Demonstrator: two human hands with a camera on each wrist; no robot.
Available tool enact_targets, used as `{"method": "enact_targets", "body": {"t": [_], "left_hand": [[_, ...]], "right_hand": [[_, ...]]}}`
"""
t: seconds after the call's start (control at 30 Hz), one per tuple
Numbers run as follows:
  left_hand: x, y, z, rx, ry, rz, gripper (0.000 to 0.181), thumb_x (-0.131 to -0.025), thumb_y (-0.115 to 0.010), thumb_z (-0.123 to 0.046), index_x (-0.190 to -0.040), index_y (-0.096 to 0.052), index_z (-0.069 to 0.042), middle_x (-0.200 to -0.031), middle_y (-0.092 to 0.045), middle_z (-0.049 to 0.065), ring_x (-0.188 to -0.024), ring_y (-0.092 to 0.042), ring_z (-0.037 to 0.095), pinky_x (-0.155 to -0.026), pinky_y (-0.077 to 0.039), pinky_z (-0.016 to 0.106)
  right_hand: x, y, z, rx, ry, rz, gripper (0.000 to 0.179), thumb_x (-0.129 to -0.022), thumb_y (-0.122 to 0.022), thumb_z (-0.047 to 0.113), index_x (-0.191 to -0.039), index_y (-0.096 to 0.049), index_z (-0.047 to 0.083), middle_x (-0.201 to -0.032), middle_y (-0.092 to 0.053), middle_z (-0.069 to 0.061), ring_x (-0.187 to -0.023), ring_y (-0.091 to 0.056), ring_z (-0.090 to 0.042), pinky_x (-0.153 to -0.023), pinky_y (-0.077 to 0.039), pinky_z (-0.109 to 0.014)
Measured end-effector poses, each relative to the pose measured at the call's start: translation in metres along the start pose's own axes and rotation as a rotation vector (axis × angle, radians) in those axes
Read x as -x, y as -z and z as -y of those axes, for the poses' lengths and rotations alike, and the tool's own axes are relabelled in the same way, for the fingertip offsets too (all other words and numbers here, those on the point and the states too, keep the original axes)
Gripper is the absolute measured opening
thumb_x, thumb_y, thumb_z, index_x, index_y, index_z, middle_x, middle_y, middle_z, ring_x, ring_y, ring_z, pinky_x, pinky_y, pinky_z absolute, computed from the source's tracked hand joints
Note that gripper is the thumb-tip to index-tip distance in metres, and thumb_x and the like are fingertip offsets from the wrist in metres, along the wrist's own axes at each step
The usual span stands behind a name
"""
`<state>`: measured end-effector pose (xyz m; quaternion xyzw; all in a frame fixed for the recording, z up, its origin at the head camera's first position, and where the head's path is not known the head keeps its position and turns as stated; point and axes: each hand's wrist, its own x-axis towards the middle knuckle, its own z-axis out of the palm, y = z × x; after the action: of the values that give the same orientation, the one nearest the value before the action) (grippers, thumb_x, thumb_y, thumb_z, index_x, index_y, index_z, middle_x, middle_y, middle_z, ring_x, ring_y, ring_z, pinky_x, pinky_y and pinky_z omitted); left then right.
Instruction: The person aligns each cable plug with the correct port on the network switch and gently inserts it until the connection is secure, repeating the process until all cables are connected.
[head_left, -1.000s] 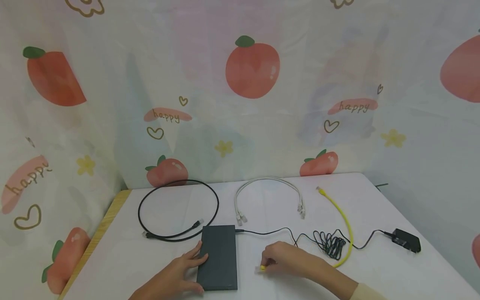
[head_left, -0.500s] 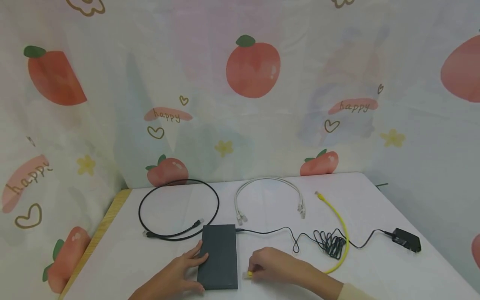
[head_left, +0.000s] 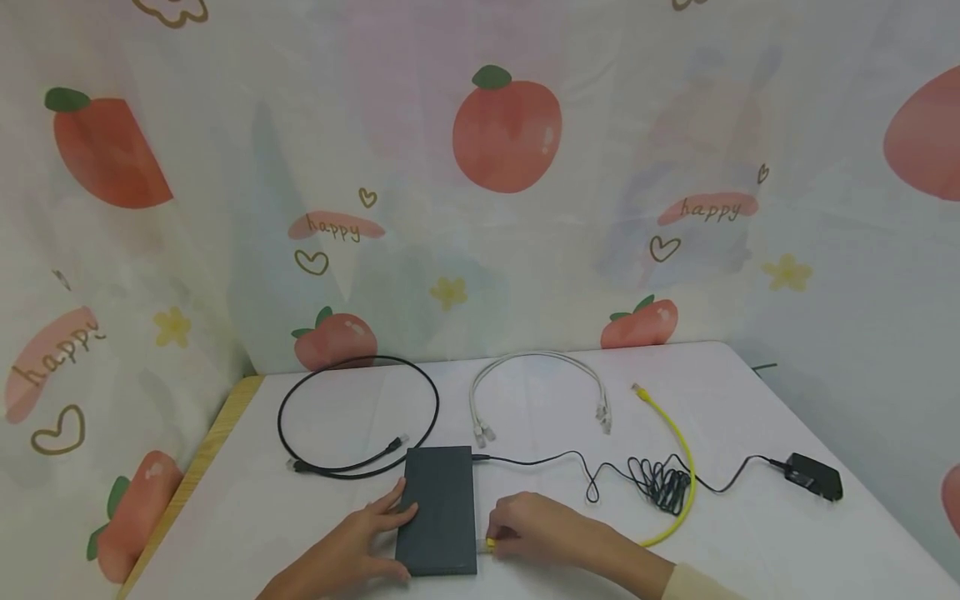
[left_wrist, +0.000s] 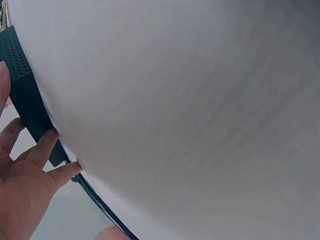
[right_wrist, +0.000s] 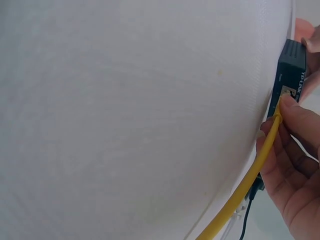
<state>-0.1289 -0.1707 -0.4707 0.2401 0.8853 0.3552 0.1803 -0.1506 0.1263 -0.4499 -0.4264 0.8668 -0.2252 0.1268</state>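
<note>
A flat black TP-LINK network switch lies on the white table. My left hand rests against its left side with the fingers spread, the fingertips touching the casing. To the right of the switch my right hand pinches the plug of a yellow network cable between thumb and fingers. The plug's clear tip meets the switch's right edge, near its front corner; how deep it sits is hidden. In the right wrist view the thumb lies over the plug beside the port side, and the cable trails away.
A black power cord runs from the switch's far right corner through a bundled coil to a power adapter. Behind lie a looped black network cable and white-grey network cables. A printed cloth hangs behind the table.
My right hand has moved left with the yellow cable's plug, from apart from the switch to against its right edge. The left hand and the switch have stayed in place.
</note>
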Motion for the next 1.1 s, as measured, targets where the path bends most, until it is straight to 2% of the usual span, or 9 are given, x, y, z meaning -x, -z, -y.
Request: {"method": "enact_targets", "body": {"t": [0.5,0.73,1.1], "left_hand": [[0.0005,0.0008,-0.0042,0.007,0.011,-0.003,0.085,-0.07,-0.075,-0.051,-0.138,-0.049,-0.008,-0.153,-0.018,0.016,-0.134,-0.023,0.045,-0.098,-0.031,0.061],[0.0002,0.0012,-0.0037,0.017,0.038,0.006,0.085,-0.069,-0.076,-0.051,-0.138,-0.049,-0.009,-0.154,-0.017,0.014,-0.135,-0.021,0.044,-0.098,-0.031,0.06],[0.0005,0.0012,-0.0037,0.006,0.038,0.003,0.085,-0.069,-0.075,-0.052,-0.138,-0.049,-0.009,-0.154,-0.017,0.014,-0.135,-0.022,0.043,-0.098,-0.032,0.06]], "right_hand": [[-0.0031,-0.0031,-0.0004,0.001,-0.05,0.0,0.006,-0.081,-0.073,0.014,-0.086,-0.071,0.016,-0.079,-0.057,0.019,-0.07,-0.05,0.007,-0.067,-0.046,-0.013],[-0.0029,-0.0022,0.0013,0.011,-0.04,0.0,0.005,-0.082,-0.073,0.014,-0.086,-0.071,0.016,-0.079,-0.056,0.019,-0.069,-0.049,0.007,-0.066,-0.045,-0.012],[-0.0014,-0.0029,0.0004,0.003,-0.043,-0.014,0.005,-0.083,-0.072,0.014,-0.087,-0.071,0.016,-0.08,-0.056,0.019,-0.071,-0.049,0.007,-0.067,-0.046,-0.013]]}}
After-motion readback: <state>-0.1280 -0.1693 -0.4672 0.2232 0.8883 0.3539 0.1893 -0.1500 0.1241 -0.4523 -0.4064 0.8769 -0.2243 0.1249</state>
